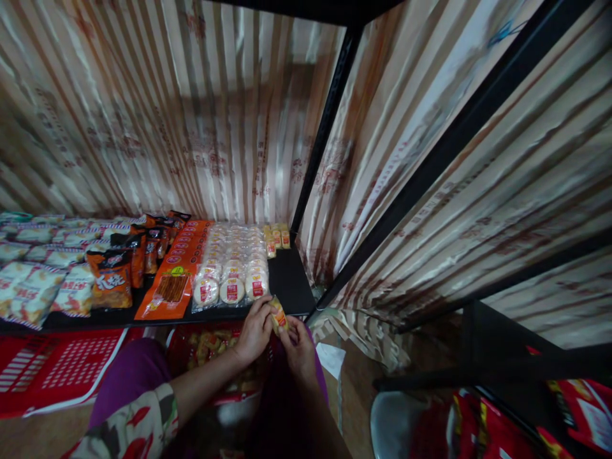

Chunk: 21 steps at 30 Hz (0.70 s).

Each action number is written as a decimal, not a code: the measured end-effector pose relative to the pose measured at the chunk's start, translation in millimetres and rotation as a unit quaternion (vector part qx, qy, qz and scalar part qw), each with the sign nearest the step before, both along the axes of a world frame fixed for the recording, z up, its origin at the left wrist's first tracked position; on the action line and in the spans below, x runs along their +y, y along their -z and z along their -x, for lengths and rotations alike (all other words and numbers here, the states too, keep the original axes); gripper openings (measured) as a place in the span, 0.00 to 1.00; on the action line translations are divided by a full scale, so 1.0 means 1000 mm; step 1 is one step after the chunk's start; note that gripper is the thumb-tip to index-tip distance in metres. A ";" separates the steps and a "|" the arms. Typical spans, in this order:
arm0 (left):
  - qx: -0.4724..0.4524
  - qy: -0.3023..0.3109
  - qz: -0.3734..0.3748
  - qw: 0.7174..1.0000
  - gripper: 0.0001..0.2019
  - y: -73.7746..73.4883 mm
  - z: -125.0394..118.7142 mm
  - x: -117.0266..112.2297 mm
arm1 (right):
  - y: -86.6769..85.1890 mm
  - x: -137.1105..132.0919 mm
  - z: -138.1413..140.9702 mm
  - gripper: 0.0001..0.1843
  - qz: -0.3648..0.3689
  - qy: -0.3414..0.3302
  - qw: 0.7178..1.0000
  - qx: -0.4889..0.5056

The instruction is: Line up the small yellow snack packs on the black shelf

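Between my two hands is a small yellow snack packet (278,315) with a red and orange label. My left hand (255,331) pinches its left edge, and my right hand (299,347) grips its lower right side. They are just in front of the black shelf (289,280). At the shelf's back right corner stand several similar yellow packets (277,237). Left of them lie rows of round white wrapped crackers (232,288). Below my left wrist, a red basket (176,338) holds many small yellow packets (213,347).
Further left on the shelf are a flat orange snack pack (167,290), orange-black bags (111,280) and white bags (33,290). An overturned-looking red basket (71,366) sits below. A black post (329,121) rises at the shelf corner. Red packages (507,427) lie at lower right.
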<state>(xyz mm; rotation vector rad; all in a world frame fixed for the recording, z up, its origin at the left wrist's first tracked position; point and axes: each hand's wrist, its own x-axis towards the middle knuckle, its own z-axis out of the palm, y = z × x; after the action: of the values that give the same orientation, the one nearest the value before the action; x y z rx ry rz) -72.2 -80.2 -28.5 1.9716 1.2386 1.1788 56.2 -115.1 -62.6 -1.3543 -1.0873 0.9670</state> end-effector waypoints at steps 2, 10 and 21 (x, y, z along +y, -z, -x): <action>0.002 0.007 -0.007 1.000 0.11 -0.004 -0.004 0.007 | 0.000 0.006 -0.002 0.19 -0.019 -0.003 0.999 -0.037; 0.001 0.032 -0.029 0.999 0.13 -0.013 -0.021 0.034 | -0.003 0.029 -0.009 0.24 -0.036 0.039 0.989 -0.137; 0.044 0.026 -0.011 0.999 0.13 -0.017 -0.037 0.067 | -0.008 0.069 -0.011 0.22 -0.045 0.108 0.960 -0.256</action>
<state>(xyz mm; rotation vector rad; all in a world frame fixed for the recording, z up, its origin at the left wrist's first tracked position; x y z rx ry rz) -35.7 -13.7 -11.8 2.0797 1.2141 1.0945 66.7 -45.9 -54.7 -1.6554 -1.3103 0.4053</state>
